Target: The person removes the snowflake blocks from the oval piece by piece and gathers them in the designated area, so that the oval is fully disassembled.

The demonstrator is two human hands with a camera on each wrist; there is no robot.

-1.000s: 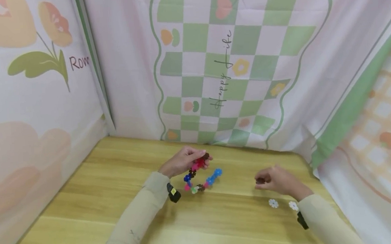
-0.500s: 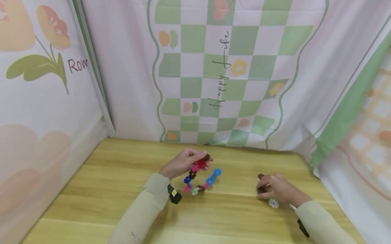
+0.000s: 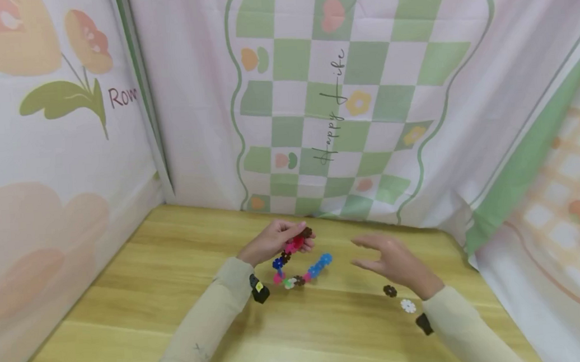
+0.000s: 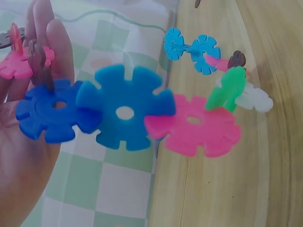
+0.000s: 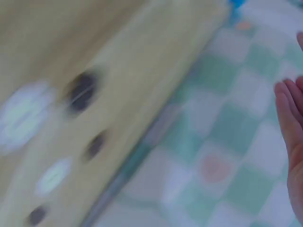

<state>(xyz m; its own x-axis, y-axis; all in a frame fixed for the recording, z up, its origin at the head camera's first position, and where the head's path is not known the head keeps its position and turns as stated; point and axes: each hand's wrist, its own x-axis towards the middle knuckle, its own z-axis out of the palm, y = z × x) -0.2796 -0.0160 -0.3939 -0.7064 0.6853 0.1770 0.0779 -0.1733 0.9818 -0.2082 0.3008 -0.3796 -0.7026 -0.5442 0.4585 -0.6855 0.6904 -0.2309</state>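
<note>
My left hand (image 3: 268,244) pinches the upper end of a chain of plastic snowflake discs (image 3: 316,268), near brown and red discs. The chain hangs in a curve; in the left wrist view blue, pink, green and white discs (image 4: 135,87) are slotted into each other. Its free end is light blue and points right. To the right of the chain, my right hand (image 3: 400,263) hovers over the table with thumb and fingers spread apart, holding nothing. Below it lie a loose brown disc (image 3: 390,291) and a white disc (image 3: 407,306).
The wooden table (image 3: 311,336) ends at a checked curtain (image 3: 338,144) behind, with more cloth at both sides. Blurred in the right wrist view, several loose discs, white (image 5: 24,116) and dark (image 5: 83,91), lie spread on the tabletop.
My right hand has let go of a brown disc beside the white ones, then lifted left towards the chain with its fingers opening. The left hand has stayed almost still.
</note>
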